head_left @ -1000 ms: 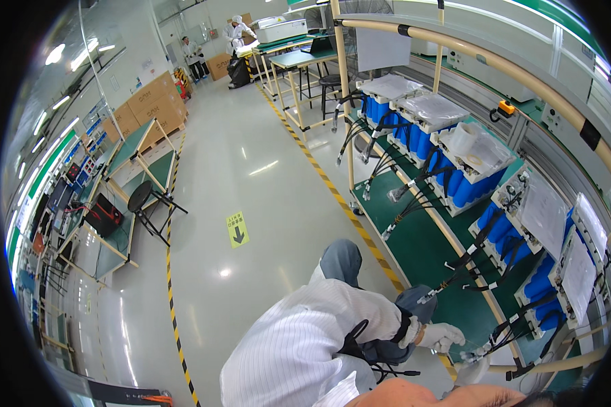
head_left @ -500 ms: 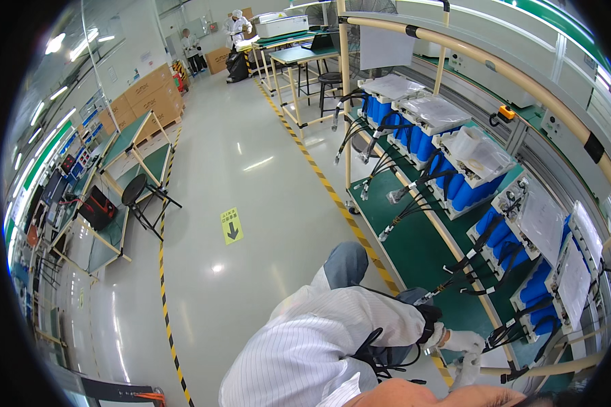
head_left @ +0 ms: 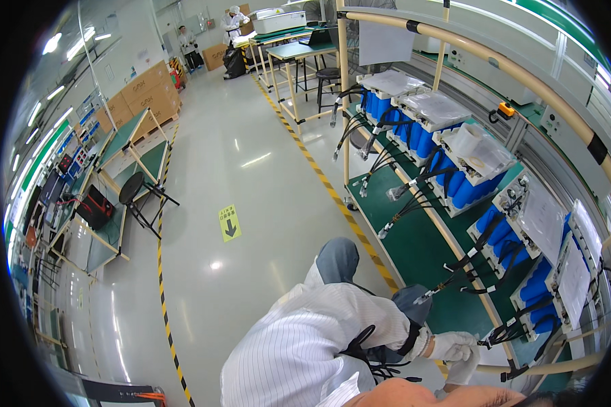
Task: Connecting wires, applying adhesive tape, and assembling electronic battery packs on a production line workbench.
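Note:
My left hand (head_left: 451, 346), in a white glove, reaches to the lower right with its fingers curled closed. Black cables (head_left: 501, 335) run from the nearest battery pack to its fingertips, and it appears to pinch the end of one. Just below, touching or nearly touching it, is my right hand (head_left: 462, 372), also white-gloved; its fingers are largely hidden. The nearest battery pack (head_left: 538, 298) has blue cells between pale end plates and a clear sheet on its side. Another such pack (head_left: 499, 227) stands behind it, its black leads (head_left: 465, 261) hanging over the shelf edge.
Several more packs (head_left: 465, 193) line the green shelf (head_left: 380, 197), with wrapped cable ends sticking out toward the aisle. A beige tube frame (head_left: 509, 64) arches over them. Striped tape (head_left: 332, 190) edges the floor. Left are a black stool (head_left: 133, 188) and workbenches; two people stand far off.
My left hand has shifted slightly left, away from the pack, and a cable end now shows at its fingertips. My knees and sleeve have moved a little. The packs stay in place.

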`<state>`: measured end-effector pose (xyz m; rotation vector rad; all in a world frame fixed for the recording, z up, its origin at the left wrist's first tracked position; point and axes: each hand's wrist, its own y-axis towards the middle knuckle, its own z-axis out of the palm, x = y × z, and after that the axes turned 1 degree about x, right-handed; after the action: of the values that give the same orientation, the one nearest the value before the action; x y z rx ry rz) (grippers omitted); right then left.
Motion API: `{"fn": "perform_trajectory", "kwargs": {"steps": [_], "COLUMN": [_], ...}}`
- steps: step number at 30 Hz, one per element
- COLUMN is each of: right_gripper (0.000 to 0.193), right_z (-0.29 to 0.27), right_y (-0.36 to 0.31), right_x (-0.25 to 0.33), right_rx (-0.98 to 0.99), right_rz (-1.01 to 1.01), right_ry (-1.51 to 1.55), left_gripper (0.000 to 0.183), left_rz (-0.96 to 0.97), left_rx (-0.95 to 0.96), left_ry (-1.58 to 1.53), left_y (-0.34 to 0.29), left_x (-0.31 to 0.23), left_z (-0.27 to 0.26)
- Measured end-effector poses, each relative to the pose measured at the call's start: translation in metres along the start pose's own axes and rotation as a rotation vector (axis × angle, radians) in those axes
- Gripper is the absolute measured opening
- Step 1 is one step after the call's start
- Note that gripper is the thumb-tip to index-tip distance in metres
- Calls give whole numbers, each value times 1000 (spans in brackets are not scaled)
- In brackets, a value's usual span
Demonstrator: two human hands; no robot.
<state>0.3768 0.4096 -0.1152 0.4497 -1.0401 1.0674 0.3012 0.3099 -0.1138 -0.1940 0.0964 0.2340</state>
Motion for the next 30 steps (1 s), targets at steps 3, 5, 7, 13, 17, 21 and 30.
{"fn": "perform_trajectory", "kwargs": {"steps": [3, 5, 7, 13, 17, 21, 30], "right_gripper": [13, 13, 15, 34, 32, 35, 30], "right_z": [6, 4, 1, 28, -1, 8, 14], "right_y": [-3, -4, -7, -6, 13, 15, 4], "right_x": [2, 2, 6, 10, -8, -1, 1], "right_rx": [40, -56, 10, -178, -85, -179, -466], "right_rz": [-37, -69, -231, -12, -36, 40, -81], "right_ry": [-110, -114, -706, 77, -197, -298, -297], "left_gripper": [13, 14, 14, 15, 15, 10, 9], "left_rz": [31, 192, 131, -7, -29, -21, 144], "left_rx": [6, 91, 104, 100, 133, 88, -10], "left_ry": [38, 324, 150, -100, 77, -23, 222], "left_y": [-4, -1, 2, 0, -1, -1, -23], "left_x": [1, 3, 1, 0, -2, -3, -12], "left_z": [2, -5, -7, -7, -8, -9, -34]}}
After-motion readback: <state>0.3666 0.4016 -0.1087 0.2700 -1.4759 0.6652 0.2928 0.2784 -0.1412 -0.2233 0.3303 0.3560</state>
